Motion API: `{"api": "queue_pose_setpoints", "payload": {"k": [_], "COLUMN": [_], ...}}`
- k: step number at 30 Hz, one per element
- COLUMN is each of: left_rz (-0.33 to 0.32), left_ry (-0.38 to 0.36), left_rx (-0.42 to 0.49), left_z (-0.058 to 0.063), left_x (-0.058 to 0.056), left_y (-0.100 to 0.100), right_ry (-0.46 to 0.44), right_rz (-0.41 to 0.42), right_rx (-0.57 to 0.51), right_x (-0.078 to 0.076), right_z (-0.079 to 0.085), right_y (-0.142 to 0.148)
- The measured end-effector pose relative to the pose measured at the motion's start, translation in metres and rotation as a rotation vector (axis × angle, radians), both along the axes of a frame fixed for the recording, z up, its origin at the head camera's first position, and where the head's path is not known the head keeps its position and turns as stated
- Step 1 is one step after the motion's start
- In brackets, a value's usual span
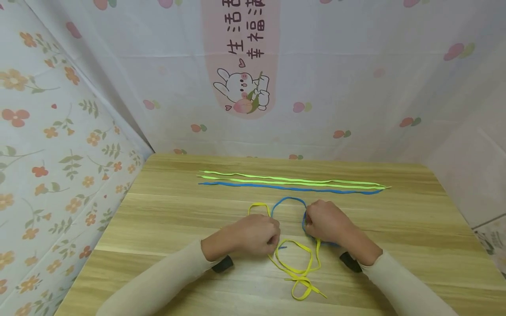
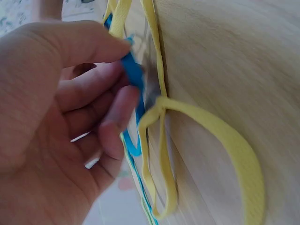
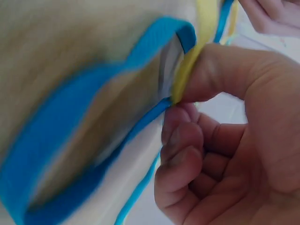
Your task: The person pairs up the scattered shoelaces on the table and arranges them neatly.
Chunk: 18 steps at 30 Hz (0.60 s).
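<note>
Two flat shoelaces, one blue [image 1: 289, 198] and one yellow [image 1: 311, 259], lie looped across each other between the hands at the middle of the wooden table [image 1: 189, 289]. With thumb and fingertips, my left hand [image 1: 257, 235] pinches the blue lace near its end, as the left wrist view shows; a yellow loop hangs beside those fingers. My right hand [image 1: 328, 221] pinches the yellow lace where it meets the blue one, and in the right wrist view a wide blue loop [image 3: 61, 108] spreads out from the fingertips. Both hands hover low over the tabletop, backs facing up.
Behind the hands, two yellow-green laces [image 1: 284, 178] and another blue lace [image 1: 261, 186] lie stretched out side by side. Black wrist devices [image 1: 223, 264] sit under both wrists. A patterned cloth [image 1: 174, 87] hangs along the table's far edge, with floral cloth [image 1: 71, 175] at left.
</note>
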<state>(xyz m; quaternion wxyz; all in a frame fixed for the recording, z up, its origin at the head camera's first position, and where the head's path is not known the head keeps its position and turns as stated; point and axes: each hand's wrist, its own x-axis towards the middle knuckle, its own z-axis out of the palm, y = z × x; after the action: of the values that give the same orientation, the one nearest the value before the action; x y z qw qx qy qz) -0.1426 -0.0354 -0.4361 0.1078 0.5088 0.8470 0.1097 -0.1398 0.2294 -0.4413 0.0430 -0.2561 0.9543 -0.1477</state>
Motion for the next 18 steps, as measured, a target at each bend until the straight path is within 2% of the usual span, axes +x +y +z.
{"api": "queue_pose_setpoints", "payload": {"k": [5,11,15,18], "left_rz": [0.045,0.133,0.165,0.169], "left_ry": [-0.115,-0.327,-0.434,-0.473], "left_rx": [0.206,0.446,0.528,0.568], "left_z": [0.0,0.01,0.019,0.025], "left_x": [-0.006,0.0,0.009,0.015], "left_y": [-0.019,-0.049,-0.069,-0.085], "right_ry": [-0.079,-0.109,-0.076,-0.056], "right_rz": [-0.056,-0.097,-0.055,-0.01], "right_rx": [-0.111,-0.27,-0.381,-0.472], "right_x": [0.001,0.011,0.022,0.032], "right_z": [0.015,0.032,0.036,0.037], "right_y": [0.019,0.046,0.062,0.073]}}
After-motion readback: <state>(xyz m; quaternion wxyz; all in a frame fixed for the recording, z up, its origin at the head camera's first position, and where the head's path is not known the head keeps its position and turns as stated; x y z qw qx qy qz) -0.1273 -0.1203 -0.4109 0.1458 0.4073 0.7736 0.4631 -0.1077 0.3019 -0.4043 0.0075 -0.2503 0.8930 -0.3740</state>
